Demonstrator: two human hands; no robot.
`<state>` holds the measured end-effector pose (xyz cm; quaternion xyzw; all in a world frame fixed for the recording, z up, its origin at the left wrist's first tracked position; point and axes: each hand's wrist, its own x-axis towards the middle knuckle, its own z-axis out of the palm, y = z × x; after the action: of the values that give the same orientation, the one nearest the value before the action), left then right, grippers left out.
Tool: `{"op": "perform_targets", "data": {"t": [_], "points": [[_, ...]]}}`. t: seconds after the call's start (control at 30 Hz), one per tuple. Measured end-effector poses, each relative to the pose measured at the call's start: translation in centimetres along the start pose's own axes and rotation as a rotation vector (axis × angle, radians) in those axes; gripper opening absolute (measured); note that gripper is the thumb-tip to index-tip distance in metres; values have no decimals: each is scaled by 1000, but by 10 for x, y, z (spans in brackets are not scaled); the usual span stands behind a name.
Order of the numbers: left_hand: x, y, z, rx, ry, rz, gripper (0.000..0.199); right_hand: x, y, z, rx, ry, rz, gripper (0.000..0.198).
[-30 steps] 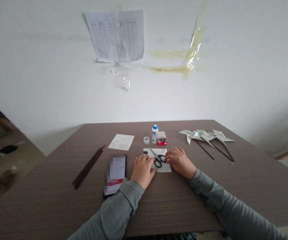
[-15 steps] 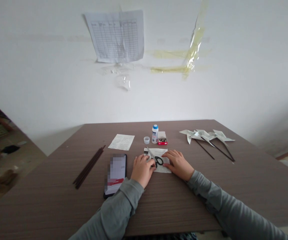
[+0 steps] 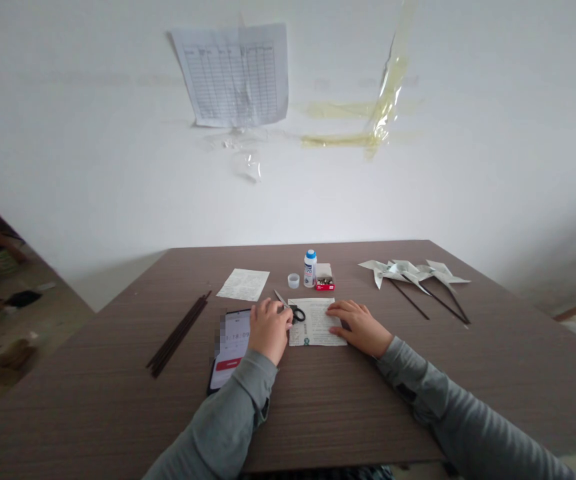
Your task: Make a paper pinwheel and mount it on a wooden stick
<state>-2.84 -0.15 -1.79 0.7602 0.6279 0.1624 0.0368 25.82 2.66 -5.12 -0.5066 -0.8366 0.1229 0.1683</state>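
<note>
Working at the brown desk point(image 3: 343, 413), touched a printed sheet point(image 3: 318, 321), lying flat in the middle, near its right edge with the right hand point(image 3: 364, 330) in a wide grip; held, in the narrow grip of the left hand point(image 3: 269, 331), black-handled scissors point(image 3: 292, 309) at the sheet's far left corner; faced, just beyond, a white bottle point(image 3: 310, 271), a red box point(image 3: 325, 283) and a small cup point(image 3: 293, 281).

The phone point(image 3: 231, 350) showed a row of digits ending in 18:09, its left part blurred. The bottle point(image 3: 309, 275) bore a number ending in 70. Print on the near sheet point(image 3: 319, 331), square paper point(image 3: 243, 285), red box point(image 3: 325, 287) and wall chart point(image 3: 235, 80) was too small to read.
</note>
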Motion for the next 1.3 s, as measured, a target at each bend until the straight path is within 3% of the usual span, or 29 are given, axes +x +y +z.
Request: {"op": "perform_targets", "data": {"t": [0.33, 0.5, 0.83, 1.3], "points": [[2, -8, -19, 200, -21, -133, 48, 1, 4, 0, 5, 27, -17, 41], [5, -8, -22, 166, -11, -127, 47, 1, 6, 1, 32, 11, -18, 42], [4, -5, -8, 58, -42, -6, 39, 3, 8, 1, 62, -4, -6, 44], [15, -14, -2, 211, -116, -104, 54, 2, 4, -1, 53, -69, 27, 49]]}}
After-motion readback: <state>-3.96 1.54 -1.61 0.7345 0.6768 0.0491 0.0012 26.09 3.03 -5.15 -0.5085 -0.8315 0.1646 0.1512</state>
